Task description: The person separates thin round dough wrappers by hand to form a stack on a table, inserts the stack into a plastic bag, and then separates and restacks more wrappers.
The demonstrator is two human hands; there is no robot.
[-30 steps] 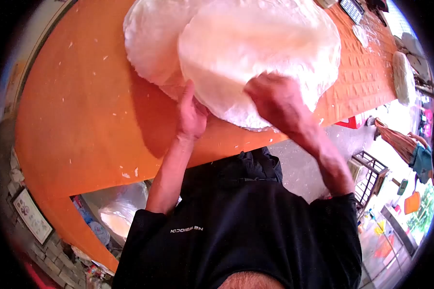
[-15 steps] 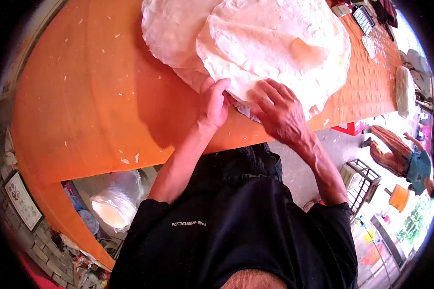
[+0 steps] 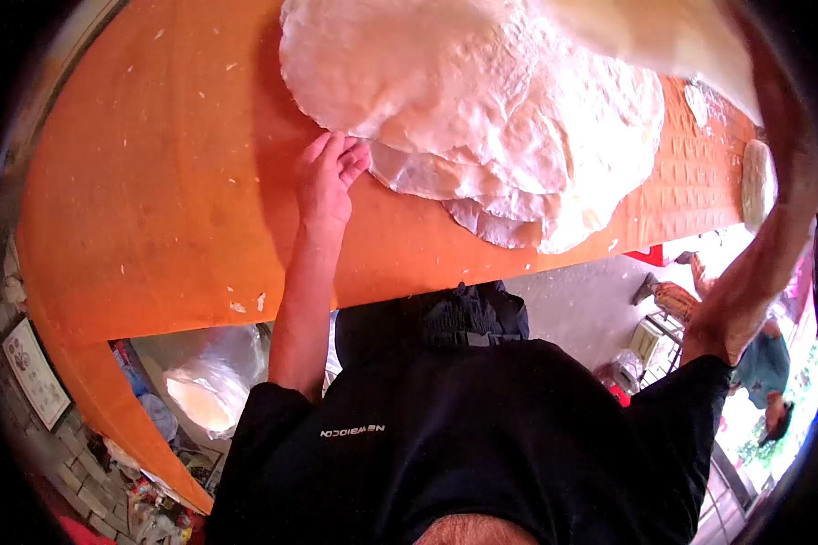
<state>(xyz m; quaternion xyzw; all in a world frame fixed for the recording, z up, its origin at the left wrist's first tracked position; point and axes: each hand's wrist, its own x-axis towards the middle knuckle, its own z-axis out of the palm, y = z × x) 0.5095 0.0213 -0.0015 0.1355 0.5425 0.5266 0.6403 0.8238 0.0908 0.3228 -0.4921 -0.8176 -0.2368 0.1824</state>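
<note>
A stack of large, thin, whitish round sheets (image 3: 445,100), resembling flatbreads, lies wrinkled and overlapping on the orange table (image 3: 173,182). My left hand (image 3: 329,177) is beside the stack's near left edge, its fingers slightly bent and apart, holding nothing. Whether its fingertips touch the edge I cannot make out. At the upper right my right hand (image 3: 768,68) is raised high and far out, dark and blurred at the picture's rim. From it a lifted sheet (image 3: 654,32) stretches above the stack; the fingers' grip itself is hidden.
A plastic-wrapped roll (image 3: 214,391) is under the table at left. Clear plastic (image 3: 704,100) and a long wrapped bundle (image 3: 758,186) lie to the right. Beyond the table's near edge are a metal-framed rack (image 3: 659,341) and another person (image 3: 763,368).
Both hands were together at the stack's near edge. My right hand has swung up and right with a sheet; my left hand has come away leftward. The person behind has moved.
</note>
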